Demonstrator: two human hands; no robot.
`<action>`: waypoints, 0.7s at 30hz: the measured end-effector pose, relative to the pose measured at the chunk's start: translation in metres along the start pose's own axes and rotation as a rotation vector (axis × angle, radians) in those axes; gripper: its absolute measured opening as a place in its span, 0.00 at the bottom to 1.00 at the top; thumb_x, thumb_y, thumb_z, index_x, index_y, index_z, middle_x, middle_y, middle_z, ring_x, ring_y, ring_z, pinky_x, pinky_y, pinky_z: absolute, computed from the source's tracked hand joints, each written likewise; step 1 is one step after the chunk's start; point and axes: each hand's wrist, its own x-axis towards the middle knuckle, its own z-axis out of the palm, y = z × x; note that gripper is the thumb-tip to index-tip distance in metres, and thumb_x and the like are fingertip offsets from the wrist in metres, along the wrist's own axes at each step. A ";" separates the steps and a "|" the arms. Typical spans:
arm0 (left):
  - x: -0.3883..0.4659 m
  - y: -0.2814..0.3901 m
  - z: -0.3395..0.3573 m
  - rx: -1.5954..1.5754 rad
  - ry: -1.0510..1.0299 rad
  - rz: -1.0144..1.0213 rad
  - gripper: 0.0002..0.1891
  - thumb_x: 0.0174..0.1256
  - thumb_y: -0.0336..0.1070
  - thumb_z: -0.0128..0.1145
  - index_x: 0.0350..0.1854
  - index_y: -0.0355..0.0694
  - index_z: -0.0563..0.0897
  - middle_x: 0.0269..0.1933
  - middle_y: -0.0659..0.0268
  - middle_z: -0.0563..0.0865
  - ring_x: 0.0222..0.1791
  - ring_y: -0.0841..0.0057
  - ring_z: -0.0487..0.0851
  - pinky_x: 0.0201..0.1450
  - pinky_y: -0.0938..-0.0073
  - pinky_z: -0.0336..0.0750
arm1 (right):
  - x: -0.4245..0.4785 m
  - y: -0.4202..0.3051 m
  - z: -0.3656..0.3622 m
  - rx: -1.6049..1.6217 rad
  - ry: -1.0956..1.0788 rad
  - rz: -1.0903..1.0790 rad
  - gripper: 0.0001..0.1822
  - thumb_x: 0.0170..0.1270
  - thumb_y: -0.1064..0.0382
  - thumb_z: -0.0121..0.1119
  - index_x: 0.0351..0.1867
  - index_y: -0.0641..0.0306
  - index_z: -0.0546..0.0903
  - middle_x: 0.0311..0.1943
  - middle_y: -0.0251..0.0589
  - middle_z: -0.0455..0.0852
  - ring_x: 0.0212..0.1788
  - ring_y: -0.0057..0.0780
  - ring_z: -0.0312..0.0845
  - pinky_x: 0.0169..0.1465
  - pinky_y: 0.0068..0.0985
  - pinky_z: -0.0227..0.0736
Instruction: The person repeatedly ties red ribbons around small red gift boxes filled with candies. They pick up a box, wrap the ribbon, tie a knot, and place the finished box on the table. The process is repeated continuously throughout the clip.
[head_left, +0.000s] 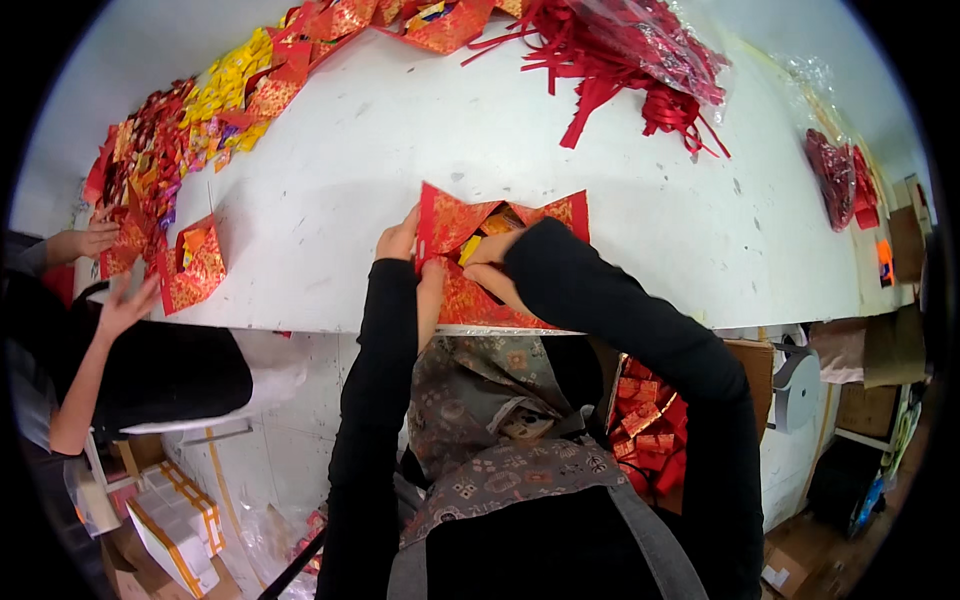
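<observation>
In front of me on the white table lies a red paper gift box (499, 296) with a gold print, its pointed flaps folded toward a central opening. My left hand (415, 259) grips the box's left edge, thumb on the near side. The fingers of my right hand (499, 264) reach into the opening. Right at those fingertips shows a yellow wrapped sweet (470, 249); whether they pinch it is hidden. Behind the hand, an orange-brown wrapped piece (501, 221) is visible inside the box.
Beyond the box, red ribbons (600, 90) spill from a plastic bag. Piled yellow sweets (225, 82) and filled red boxes line the far left. A co-worker's hands (124, 300) are beside another box (193, 266). A carton of red boxes (645, 420) stands by my right side.
</observation>
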 end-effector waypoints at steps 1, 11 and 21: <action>0.001 0.001 -0.002 0.012 0.014 -0.040 0.28 0.57 0.20 0.45 0.64 0.37 0.64 0.55 0.58 0.74 0.47 0.78 0.76 0.49 0.79 0.70 | -0.002 -0.005 -0.006 0.061 0.054 -0.015 0.05 0.57 0.66 0.59 0.28 0.66 0.81 0.21 0.44 0.81 0.25 0.32 0.80 0.31 0.24 0.73; -0.022 0.040 0.028 0.097 -0.055 0.336 0.39 0.56 0.39 0.60 0.64 0.22 0.54 0.60 0.39 0.65 0.58 0.52 0.69 0.59 0.63 0.65 | -0.036 0.027 0.012 0.529 -0.146 0.289 0.16 0.70 0.56 0.41 0.31 0.65 0.73 0.26 0.34 0.77 0.27 0.21 0.73 0.33 0.20 0.72; -0.006 0.031 0.020 0.385 0.024 0.311 0.31 0.51 0.29 0.58 0.61 0.28 0.65 0.57 0.50 0.73 0.43 0.57 0.73 0.47 0.67 0.70 | 0.015 0.065 -0.035 0.155 -0.179 0.298 0.17 0.55 0.60 0.64 0.45 0.63 0.78 0.39 0.40 0.82 0.42 0.23 0.76 0.44 0.23 0.70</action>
